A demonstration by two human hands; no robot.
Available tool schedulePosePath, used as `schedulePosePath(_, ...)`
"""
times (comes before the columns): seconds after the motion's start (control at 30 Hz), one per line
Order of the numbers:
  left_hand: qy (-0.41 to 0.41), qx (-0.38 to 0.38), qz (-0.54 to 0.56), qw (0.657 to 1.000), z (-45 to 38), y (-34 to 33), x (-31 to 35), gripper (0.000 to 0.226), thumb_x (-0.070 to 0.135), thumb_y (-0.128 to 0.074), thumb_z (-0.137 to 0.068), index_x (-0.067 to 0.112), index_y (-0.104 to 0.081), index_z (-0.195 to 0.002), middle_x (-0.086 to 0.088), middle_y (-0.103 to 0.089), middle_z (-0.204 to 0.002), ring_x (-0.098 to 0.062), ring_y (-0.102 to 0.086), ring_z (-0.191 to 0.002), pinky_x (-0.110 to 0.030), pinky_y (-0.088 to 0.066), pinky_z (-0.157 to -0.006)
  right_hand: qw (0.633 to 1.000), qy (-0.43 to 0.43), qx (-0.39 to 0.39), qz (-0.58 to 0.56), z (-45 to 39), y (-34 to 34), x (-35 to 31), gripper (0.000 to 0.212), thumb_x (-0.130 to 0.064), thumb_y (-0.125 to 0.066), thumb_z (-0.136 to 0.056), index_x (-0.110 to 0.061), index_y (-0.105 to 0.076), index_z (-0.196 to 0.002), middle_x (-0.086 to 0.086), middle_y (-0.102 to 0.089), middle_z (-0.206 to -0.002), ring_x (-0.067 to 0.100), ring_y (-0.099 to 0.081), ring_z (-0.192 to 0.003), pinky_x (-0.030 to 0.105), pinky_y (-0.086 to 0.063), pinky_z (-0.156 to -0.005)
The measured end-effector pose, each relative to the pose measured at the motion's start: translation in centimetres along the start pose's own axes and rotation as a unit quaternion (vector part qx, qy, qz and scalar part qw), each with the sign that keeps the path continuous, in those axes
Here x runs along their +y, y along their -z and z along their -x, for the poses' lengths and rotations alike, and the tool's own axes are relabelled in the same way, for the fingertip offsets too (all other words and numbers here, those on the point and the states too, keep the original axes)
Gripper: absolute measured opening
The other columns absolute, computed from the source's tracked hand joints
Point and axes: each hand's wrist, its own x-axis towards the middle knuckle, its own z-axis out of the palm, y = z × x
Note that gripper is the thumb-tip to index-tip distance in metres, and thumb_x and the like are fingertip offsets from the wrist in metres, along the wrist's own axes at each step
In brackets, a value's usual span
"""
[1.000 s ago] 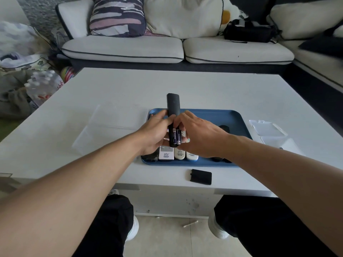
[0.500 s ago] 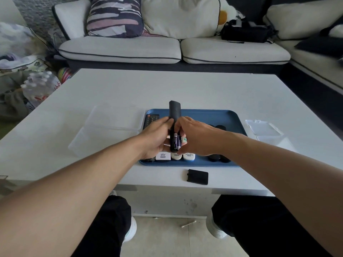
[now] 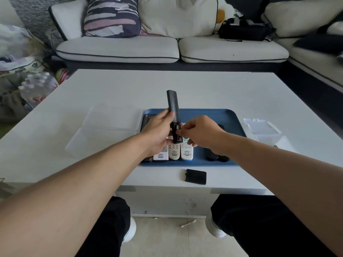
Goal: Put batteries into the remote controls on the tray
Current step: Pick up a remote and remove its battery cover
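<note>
White table [image 3: 204, 89] held the tray [image 3: 230, 117]; left hand [image 3: 157, 132] gripped the black remote [image 3: 173, 108] upright above it, steadying its open bay while right hand [image 3: 200, 134] fingertips pinched at the batteries.

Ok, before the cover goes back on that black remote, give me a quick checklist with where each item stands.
1. Remote held by left hand: ok.
2. Compartment facing up, open: ok.
3. Batteries seated fully: cannot tell, right hand is at the compartment and hides part of it.
4. Polarity right: cannot tell, too small.
5. Cover within reach, on the table in front of the tray: ok.
6. Right hand free to fetch cover: not ok, fingers pinched at the compartment.
</note>
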Motion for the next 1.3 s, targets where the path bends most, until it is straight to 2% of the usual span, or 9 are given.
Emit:
schedulePosePath(0.17,-0.016,-0.019,-0.044,0.999,0.4,-0.3,-0.1,0.019,0.028,-0.049,-0.107,0.018,-0.065,-0.112,-0.006,-0.064,-0.091,-0.022,-0.059,-0.075,-0.04,-0.049,-0.071,0.999,-0.024,0.004,0.023,0.2,0.1,-0.2,0.016,-0.031,-0.067,-0.088,-0.016,-0.074,-0.085,0.009,-0.077,-0.082,0.015,-0.068,-0.065,0.034,-0.058,-0.083)
schedulePosePath(0.27,-0.035,-0.017,-0.069,0.997,0.1,-0.4,-0.4,0.026,0.03,-0.051,-0.106,0.015,-0.063,-0.124,-0.003,-0.063,-0.088,-0.019,-0.059,-0.07,-0.038,-0.048,-0.068,0.999,-0.033,0.004,0.027,0.2,0.3,-0.3,0.017,-0.033,-0.064,-0.087,-0.018,-0.071,-0.083,0.006,-0.077,-0.077,0.015,-0.07,-0.062,0.028,-0.056,-0.077)
schedulePosePath(0.47,-0.033,-0.027,-0.063,0.997,0.3,-0.4,0.0,0.023,0.031,-0.052,-0.105,0.016,-0.067,-0.116,-0.008,-0.061,-0.093,-0.022,-0.061,-0.076,-0.035,-0.054,-0.061,0.999,-0.025,0.018,0.011,0.1,0.7,-0.2,0.019,-0.033,-0.062,-0.087,-0.017,-0.072,-0.082,0.005,-0.077,-0.08,0.019,-0.075,-0.069,0.031,-0.06,-0.078)
schedulePosePath(0.63,-0.034,-0.016,-0.058,0.998,0.4,-1.0,0.1,0.034,0.033,-0.05,-0.106,0.015,-0.061,-0.132,-0.009,-0.066,-0.095,-0.026,-0.065,-0.081,-0.046,-0.059,-0.078,0.999,-0.032,0.035,-0.017,-0.1,0.8,0.0,0.023,-0.036,-0.063,-0.086,-0.015,-0.072,-0.084,0.002,-0.076,-0.075,0.018,-0.074,-0.065,0.028,-0.061,-0.069)
schedulePosePath(0.83,-0.004,0.037,-0.02,0.999,0.0,-0.5,0.7,0.035,0.043,-0.046,-0.106,0.01,-0.06,-0.102,-0.021,-0.071,-0.093,-0.036,-0.066,-0.088,-0.057,-0.051,-0.101,0.963,-0.069,-0.036,-0.257,0.1,1.4,-0.9,0.017,-0.01,-0.06,-0.092,-0.004,-0.069,-0.079,0.008,-0.066,-0.066,0.02,-0.061,-0.056,0.026,-0.055,-0.055)
schedulePosePath(0.93,0.026,0.037,0.006,0.999,0.0,-0.3,1.1,0.038,0.043,-0.049,-0.105,0.008,-0.06,-0.114,-0.014,-0.074,-0.085,-0.03,-0.07,-0.083,-0.049,-0.058,-0.095,0.948,-0.078,-0.065,-0.301,0.4,1.1,-0.9,0.017,-0.006,-0.056,-0.094,-0.002,-0.071,-0.088,0.01,-0.059,-0.071,0.02,-0.056,-0.055,0.027,-0.05,-0.052)
schedulePosePath(1.03,0.053,0.007,0.028,0.998,0.5,-0.4,1.5,0.039,0.042,-0.049,-0.105,0.006,-0.066,-0.105,-0.009,-0.072,-0.077,-0.024,-0.07,-0.076,-0.045,-0.06,-0.089,0.976,-0.019,-0.048,-0.213,0.3,0.9,-0.9,0.02,-0.013,-0.057,-0.094,-0.005,-0.075,-0.093,0.003,-0.06,-0.069,0.014,-0.05,-0.054,0.026,-0.044,-0.055)
schedulePosePath(1.13,0.073,-0.013,0.053,0.996,0.7,-0.5,1.8,0.041,0.04,-0.048,-0.106,0.006,-0.069,-0.097,-0.011,-0.07,-0.085,-0.025,-0.07,-0.077,-0.049,-0.062,-0.082,0.995,0.073,-0.021,-0.068,0.4,0.9,-1.1,0.013,-0.021,-0.064,-0.092,-0.025,-0.076,-0.09,-0.009,-0.061,-0.067,0.005,-0.049,-0.054,0.017,-0.038,-0.053)
schedulePosePath(1.3,0.081,0.0,0.039,0.996,0.8,-0.4,1.9,0.04,0.043,-0.049,-0.105,0.012,-0.067,-0.087,-0.004,-0.067,-0.076,-0.014,-0.064,-0.061,-0.025,-0.056,-0.053,0.975,0.208,0.002,0.078,0.7,1.0,-0.7,0.01,-0.027,-0.075,-0.086,-0.035,-0.073,-0.093,-0.012,-0.06,-0.066,-0.001,-0.053,-0.058,0.011,-0.039,-0.054)
